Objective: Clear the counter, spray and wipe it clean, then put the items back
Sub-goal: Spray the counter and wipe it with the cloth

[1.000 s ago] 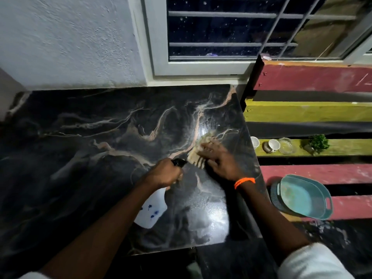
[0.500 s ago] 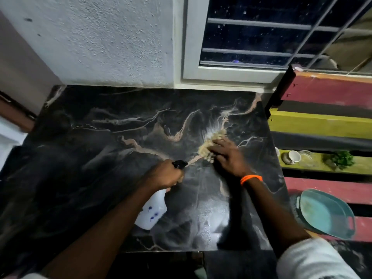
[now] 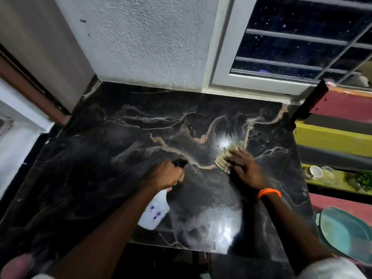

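Since the earlier frames, the cloth (image 3: 226, 160) has been carried a little further toward the back of the table (image 3: 100, 188), and the view has swung left so that more of the wall (image 3: 151, 47) and the left table edge is seen. The spray bottle (image 3: 154, 210) has been kept in much the same place, just left of the wiping hand.

The right hand (image 3: 244, 170) is laid flat on the cloth with fingers spread, pressing it to the dark marbled surface rather than clenching it; the cloth shows only beyond the fingertips, beside a bright wet patch. The left hand (image 3: 166, 176) is closed around the neck of the spray bottle, whose black nozzle points toward the cloth and whose white body hangs tilted below the fist, above the table.

Wiping appears to be under way, with the table already cleared; cups (image 3: 315, 171) and a teal tray (image 3: 346, 232) are seen on the painted shelving at the right.

Several risks can be judged. The far left of the table may be left unwiped, since the wet sheen is seen only right of centre. The cloth could be slid out from under the flat palm on the slick film. The tilted bottle could be knocked against the table if the left arm is lowered.
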